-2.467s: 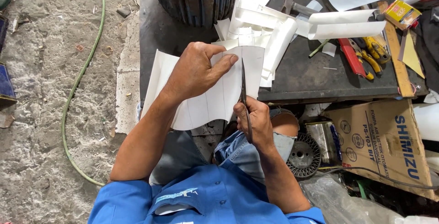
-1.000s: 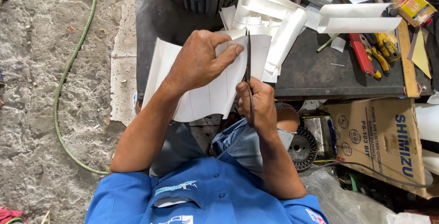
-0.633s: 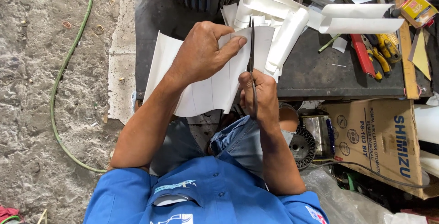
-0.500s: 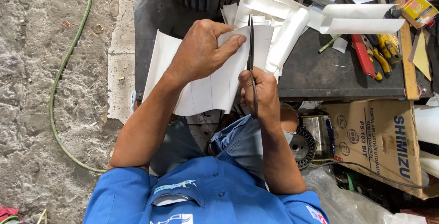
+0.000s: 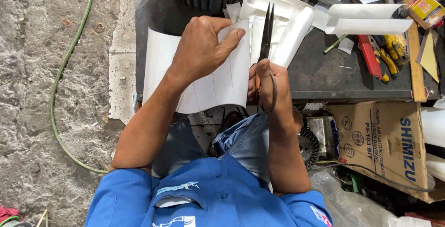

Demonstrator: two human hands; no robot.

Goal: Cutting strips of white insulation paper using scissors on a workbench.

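Your left hand [image 5: 201,51] pinches the white sheet [image 5: 208,85] flat over the dark surface [image 5: 324,74], its ruled lines running away from you. Just right of it, your right hand [image 5: 271,90] grips the scissors [image 5: 266,32], blades nearly shut, pointing along the sheet's right edge. The cardboard box [image 5: 389,139] holds nothing visible.

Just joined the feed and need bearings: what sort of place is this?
Probably a small repair workshop: a grimy dark workbench strewn with pliers, a rough concrete floor with a green hose, and white sheet offcuts.
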